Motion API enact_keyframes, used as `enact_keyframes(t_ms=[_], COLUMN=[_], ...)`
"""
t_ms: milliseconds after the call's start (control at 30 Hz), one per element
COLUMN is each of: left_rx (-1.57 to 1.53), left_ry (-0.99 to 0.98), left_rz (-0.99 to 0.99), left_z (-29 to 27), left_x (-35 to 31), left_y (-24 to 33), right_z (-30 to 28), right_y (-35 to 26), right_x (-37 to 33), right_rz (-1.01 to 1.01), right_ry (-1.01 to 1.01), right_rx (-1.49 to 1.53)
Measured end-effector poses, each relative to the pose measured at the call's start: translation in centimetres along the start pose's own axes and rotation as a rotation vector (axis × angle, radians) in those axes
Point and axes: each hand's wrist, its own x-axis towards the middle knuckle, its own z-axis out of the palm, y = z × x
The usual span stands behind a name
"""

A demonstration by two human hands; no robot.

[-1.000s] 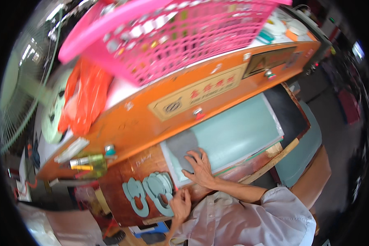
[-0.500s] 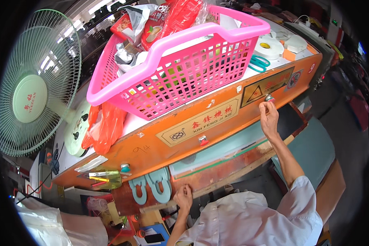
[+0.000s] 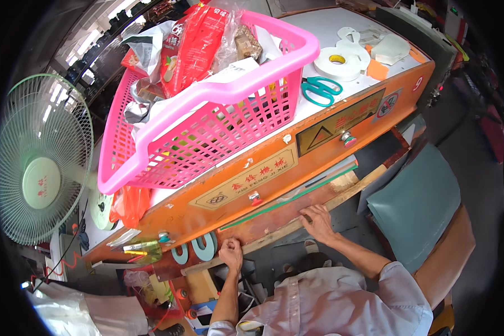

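Observation:
My left hand (image 3: 230, 253) is curled closed at the front edge of a reddish-brown board (image 3: 274, 215); whatever its fingers may hold is hidden. Beside it, two blue-grey U-shaped pieces (image 3: 205, 247) lie on the board, their upper parts hidden beneath an orange machine beam (image 3: 213, 178). My right hand (image 3: 318, 222) rests farther right on the board's pale wooden rim (image 3: 266, 239), fingers spread and slightly bent over it. A green strip (image 3: 285, 197) edges a sheet on the board, most of which is under the beam.
A pink basket (image 3: 224, 134) of packages stands on the machine top, with teal scissors (image 3: 321, 91) and a white tape roll (image 3: 337, 63) near it. Round buttons, one (image 3: 348, 139) at right, stick out from the beam. A fan (image 3: 42, 182) stands left, a green-covered chair (image 3: 414, 207) right.
My right hand has come down from the right button onto the board's rim. Less of the sheet and U-shaped pieces shows below the beam. The whole view has also shifted.

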Motion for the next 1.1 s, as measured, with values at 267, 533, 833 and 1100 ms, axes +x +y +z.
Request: enact_keyframes(t_ms=[267, 533, 833, 1100], left_rx=[-0.020, -0.085, 0.025, 0.033], left_ry=[0.029, -0.014, 0.006, -0.041], left_rz=[-0.038, -0.047, 0.015, -0.054], left_z=[1.0, 1.2, -1.6, -3.5], left_x=[0.1, -3.6, -14.9, -22.6], left_y=[-0.5, -3.6, -4.6, -6.0], right_z=[2.4, 3.3, 11.9, 13.0], right_y=[0.3, 0.6, -10.4, -12.5], right_x=[-0.8, -4.6, -4.2, -6.6], right_rz=[0.040, 0.113, -0.112, -0.026], right_ry=[-0.059, -0.012, -0.013, -0.235], right_rx=[0.031, -0.010, -0.019, 0.093])
